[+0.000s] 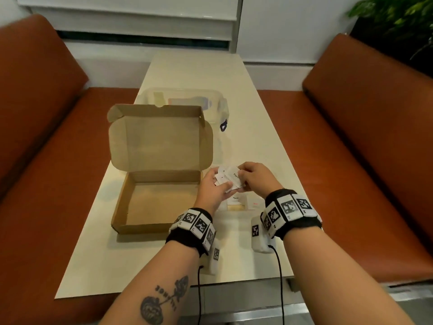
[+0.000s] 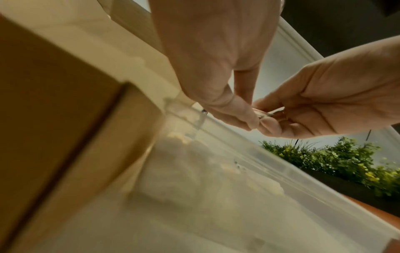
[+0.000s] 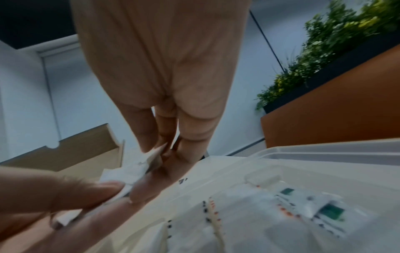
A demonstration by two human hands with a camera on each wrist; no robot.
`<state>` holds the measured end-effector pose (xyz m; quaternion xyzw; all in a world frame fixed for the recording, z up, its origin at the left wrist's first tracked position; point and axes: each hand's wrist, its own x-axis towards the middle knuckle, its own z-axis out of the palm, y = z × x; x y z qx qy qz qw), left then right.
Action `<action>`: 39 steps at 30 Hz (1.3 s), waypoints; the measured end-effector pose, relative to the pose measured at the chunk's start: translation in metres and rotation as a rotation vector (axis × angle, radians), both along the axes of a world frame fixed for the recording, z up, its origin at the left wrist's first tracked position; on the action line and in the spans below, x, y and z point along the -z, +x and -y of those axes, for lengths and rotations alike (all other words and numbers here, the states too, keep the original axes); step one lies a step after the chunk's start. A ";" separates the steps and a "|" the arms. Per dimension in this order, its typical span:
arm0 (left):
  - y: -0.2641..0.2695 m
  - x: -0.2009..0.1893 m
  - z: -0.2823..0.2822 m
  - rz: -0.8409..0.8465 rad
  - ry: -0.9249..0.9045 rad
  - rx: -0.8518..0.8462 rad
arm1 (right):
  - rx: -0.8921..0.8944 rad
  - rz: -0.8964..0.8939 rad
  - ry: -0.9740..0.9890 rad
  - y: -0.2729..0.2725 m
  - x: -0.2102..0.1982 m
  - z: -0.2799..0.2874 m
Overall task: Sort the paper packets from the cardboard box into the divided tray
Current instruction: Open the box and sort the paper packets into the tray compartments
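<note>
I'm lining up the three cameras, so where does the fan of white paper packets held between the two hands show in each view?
Head: the white paper packets sit at centre, right of the open brown cardboard box, held by the left hand and right hand.
Left wrist: only a thin edge shows, pinched between the fingertips.
Right wrist: lower left of centre, crumpled.
Shared landmark: the cardboard box.

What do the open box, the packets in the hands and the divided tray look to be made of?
Box: brown corrugated cardboard, matte, with folded flaps.
Packets: thin white paper, apparently matte, printed, creasing in the fingers.
Divided tray: translucent, slightly frosted plastic, probably rigid; its contents show through.
</note>
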<state>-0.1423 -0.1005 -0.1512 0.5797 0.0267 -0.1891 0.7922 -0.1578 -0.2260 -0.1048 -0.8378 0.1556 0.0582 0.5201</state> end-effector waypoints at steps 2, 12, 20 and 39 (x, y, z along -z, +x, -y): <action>0.001 0.003 0.007 0.008 0.010 -0.001 | 0.017 -0.008 0.026 -0.002 0.002 0.007; 0.012 0.013 0.016 0.017 0.036 -0.110 | 0.146 0.149 -0.073 0.004 0.017 0.020; 0.017 0.020 -0.001 0.003 0.007 -0.303 | -0.055 0.042 -0.377 0.007 0.030 0.024; 0.021 0.024 -0.002 -0.025 -0.066 -0.313 | -0.263 0.032 -0.711 0.005 0.052 0.002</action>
